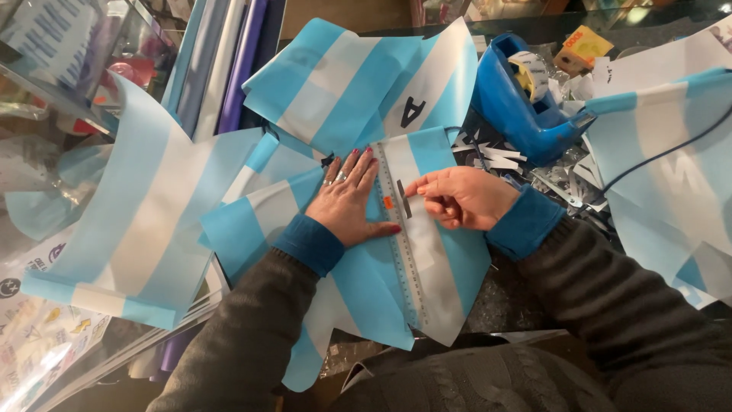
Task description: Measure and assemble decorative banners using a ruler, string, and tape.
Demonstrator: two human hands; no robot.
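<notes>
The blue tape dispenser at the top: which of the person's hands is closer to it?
Right. The right hand lies just below and left of the tape dispenser, fingertips on the ruler. The left hand rests flat on the striped paper, farther left, beyond the ruler.

The lower stretch of the ruler [402, 252] is blurred against the striped flag [450, 267]. The flag at the right [671, 191] is cut off by the picture's edge, and the tabletop [496, 297] is mostly hidden under paper.

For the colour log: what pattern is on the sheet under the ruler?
Light blue and white stripes on the sheet, under the clear ruler; head view.
</notes>
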